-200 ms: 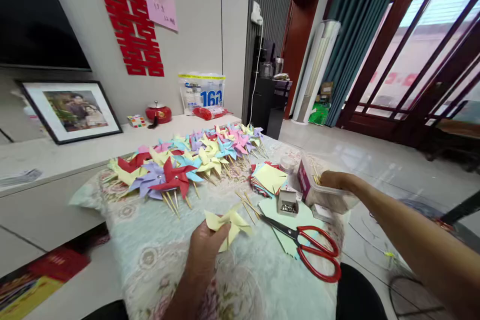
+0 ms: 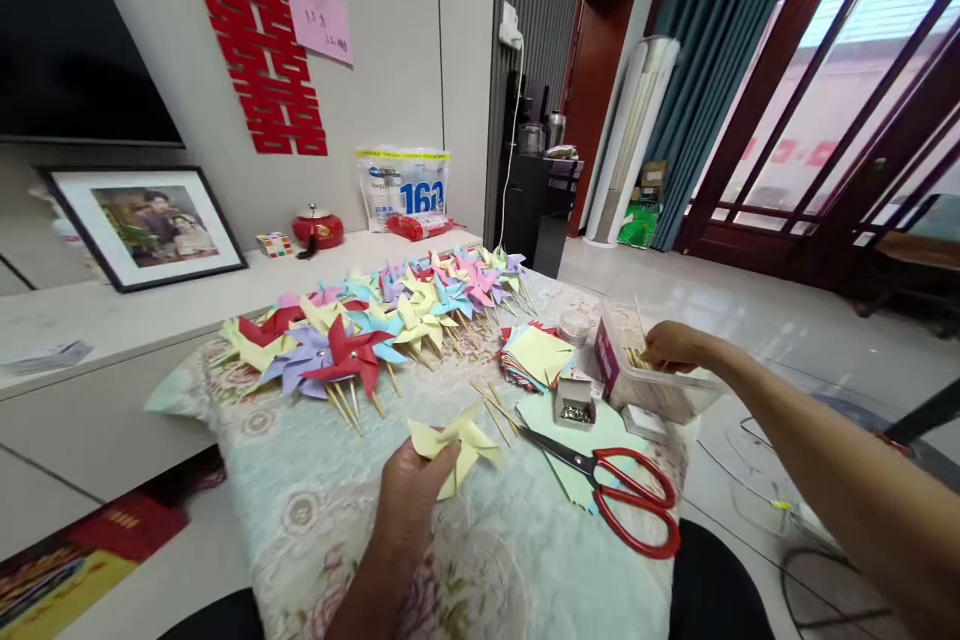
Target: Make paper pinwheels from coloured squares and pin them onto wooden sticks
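From where I am standing, the left hand (image 2: 409, 492) is closing thumb and fingers on a pale yellow paper pinwheel (image 2: 466, 447), which is fanning out just past the fingertips. The right hand (image 2: 670, 344) is bending at the wrist into a clear plastic tub (image 2: 667, 400). Its fingers are pointing down among wooden sticks (image 2: 635, 357); the tub is partly hiding them, so I am not able to tell how far they are opening or whether they are gripping a stick.

Between the hands: a small open box (image 2: 575, 410) is holding shiny metal bits, and loose sticks (image 2: 495, 413) are lying just right of the pinwheel. Red-handled scissors (image 2: 636, 498) are resting nearer the body than the right hand, blades pointing toward the left. Stacked coloured paper (image 2: 538, 358) is sitting left of the tub. Beyond the left hand, many coloured pinwheels (image 2: 352, 357) are covering the cloth.
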Tool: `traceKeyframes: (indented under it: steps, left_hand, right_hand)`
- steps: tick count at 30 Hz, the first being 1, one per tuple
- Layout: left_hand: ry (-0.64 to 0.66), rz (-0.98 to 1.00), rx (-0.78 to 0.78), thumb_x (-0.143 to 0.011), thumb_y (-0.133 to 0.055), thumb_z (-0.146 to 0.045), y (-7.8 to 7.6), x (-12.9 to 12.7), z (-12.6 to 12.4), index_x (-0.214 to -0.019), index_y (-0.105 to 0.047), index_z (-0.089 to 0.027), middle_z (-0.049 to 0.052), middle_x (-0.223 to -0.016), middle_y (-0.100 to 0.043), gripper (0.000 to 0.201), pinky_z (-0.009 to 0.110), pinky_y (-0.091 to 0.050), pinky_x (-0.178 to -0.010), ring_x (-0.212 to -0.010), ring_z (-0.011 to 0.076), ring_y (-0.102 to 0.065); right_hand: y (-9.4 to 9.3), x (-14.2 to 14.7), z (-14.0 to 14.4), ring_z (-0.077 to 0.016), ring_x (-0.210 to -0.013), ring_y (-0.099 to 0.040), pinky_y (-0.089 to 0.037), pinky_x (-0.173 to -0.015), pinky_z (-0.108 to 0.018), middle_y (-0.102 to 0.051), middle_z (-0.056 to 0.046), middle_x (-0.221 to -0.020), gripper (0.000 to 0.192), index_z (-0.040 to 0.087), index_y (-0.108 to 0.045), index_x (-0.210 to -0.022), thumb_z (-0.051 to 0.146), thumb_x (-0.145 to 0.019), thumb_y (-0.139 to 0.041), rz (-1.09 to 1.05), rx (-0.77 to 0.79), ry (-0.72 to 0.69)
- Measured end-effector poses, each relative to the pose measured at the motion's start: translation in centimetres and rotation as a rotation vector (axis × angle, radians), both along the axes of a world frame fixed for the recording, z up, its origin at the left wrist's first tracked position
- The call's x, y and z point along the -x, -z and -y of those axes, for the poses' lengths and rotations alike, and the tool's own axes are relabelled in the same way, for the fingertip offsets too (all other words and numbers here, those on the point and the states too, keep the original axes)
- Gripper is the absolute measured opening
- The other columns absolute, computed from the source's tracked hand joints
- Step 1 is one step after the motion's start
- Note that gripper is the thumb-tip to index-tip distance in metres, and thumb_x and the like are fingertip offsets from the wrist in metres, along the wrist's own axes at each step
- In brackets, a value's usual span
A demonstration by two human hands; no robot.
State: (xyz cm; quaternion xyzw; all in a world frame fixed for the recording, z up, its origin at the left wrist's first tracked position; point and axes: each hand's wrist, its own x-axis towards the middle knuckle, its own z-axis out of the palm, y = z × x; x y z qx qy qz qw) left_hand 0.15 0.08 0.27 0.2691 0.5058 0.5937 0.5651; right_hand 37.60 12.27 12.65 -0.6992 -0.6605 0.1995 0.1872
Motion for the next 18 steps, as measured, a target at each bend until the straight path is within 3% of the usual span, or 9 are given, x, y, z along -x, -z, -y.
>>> traceKeyframes:
  steps: [2, 4, 6, 10, 15, 18]
  left_hand:
    - [-0.014, 0.003, -0.01, -0.053, -0.086, -0.028, 0.0, -0.1, 0.1, -0.084, -0.072, -0.011, 0.003, -0.072, -0.076, 0.038, 0.025, -0.049, -0.062, -0.064, 0.0172, -0.065]
    - [-0.025, 0.007, -0.022, -0.055, -0.086, -0.027, 0.1, -0.4, 0.2, -0.084, -0.071, -0.011, 0.003, -0.07, -0.076, 0.036, 0.026, -0.05, -0.062, -0.063, 0.0173, -0.066]
    - [-0.025, 0.034, -0.035, -0.056, -0.086, -0.027, -0.1, -0.8, 0.3, -0.082, -0.071, -0.011, 0.003, -0.069, -0.075, 0.034, 0.026, -0.05, -0.061, -0.061, 0.0173, -0.066]
    - [0.024, 0.232, -0.09, -0.057, -0.087, -0.03, -2.6, -1.1, 0.3, -0.088, -0.073, -0.012, 0.006, -0.074, -0.077, 0.038, 0.031, -0.053, -0.067, -0.07, 0.0243, -0.071]
    - [0.162, 0.302, -0.266, -0.065, -0.085, -0.029, -7.8, 0.6, -1.0, -0.106, -0.071, -0.014, 0.01, -0.094, -0.078, 0.046, 0.034, -0.055, -0.079, -0.087, 0.0266, -0.073]
    - [0.184, 0.291, -0.309, -0.065, -0.085, -0.027, -8.5, 1.4, -1.7, -0.108, -0.07, -0.014, 0.009, -0.092, -0.078, 0.047, 0.032, -0.056, -0.075, -0.083, 0.0248, -0.073]
  right_hand:
    - [-1.9, 0.8, 0.9, -0.0156, -0.076, -0.067, -0.057, -0.066, -0.03, -0.069, -0.005, -0.096, 0.02, 0.012, -0.065, -0.102, 0.031, -0.096, -0.063, -0.011, 0.1, 0.04]
    - [-3.3, 2.8, 2.4, -0.0131, -0.056, -0.062, -0.047, -0.05, -0.024, -0.068, -0.005, -0.073, 0.022, 0.012, -0.062, -0.079, 0.028, -0.093, -0.063, -0.076, 0.12, 0.005]
    - [-3.5, 6.0, 4.6, -0.0116, -0.054, -0.061, -0.044, -0.049, -0.022, -0.066, -0.001, -0.065, 0.026, 0.016, -0.058, -0.074, 0.033, -0.093, -0.059, -0.18, 0.117, -0.106]
    - [0.2, 14.4, 8.4, -0.0109, -0.041, -0.053, -0.037, -0.041, -0.022, -0.062, 0.002, -0.054, 0.032, 0.021, -0.051, -0.075, 0.048, -0.091, -0.055, -0.653, 0.282, -0.391]
    - [5.3, 22.4, 8.4, -0.0092, -0.038, -0.049, -0.034, -0.039, -0.02, -0.059, 0.004, -0.05, 0.04, 0.021, -0.051, -0.072, 0.058, -0.086, -0.059, -0.762, 0.394, -0.536]
    - [6.6, 24.7, 8.0, -0.0075, -0.037, -0.047, -0.035, -0.042, -0.02, -0.056, 0.004, -0.046, 0.044, 0.018, -0.055, -0.064, 0.055, -0.087, -0.059, -0.744, 0.479, -0.659]
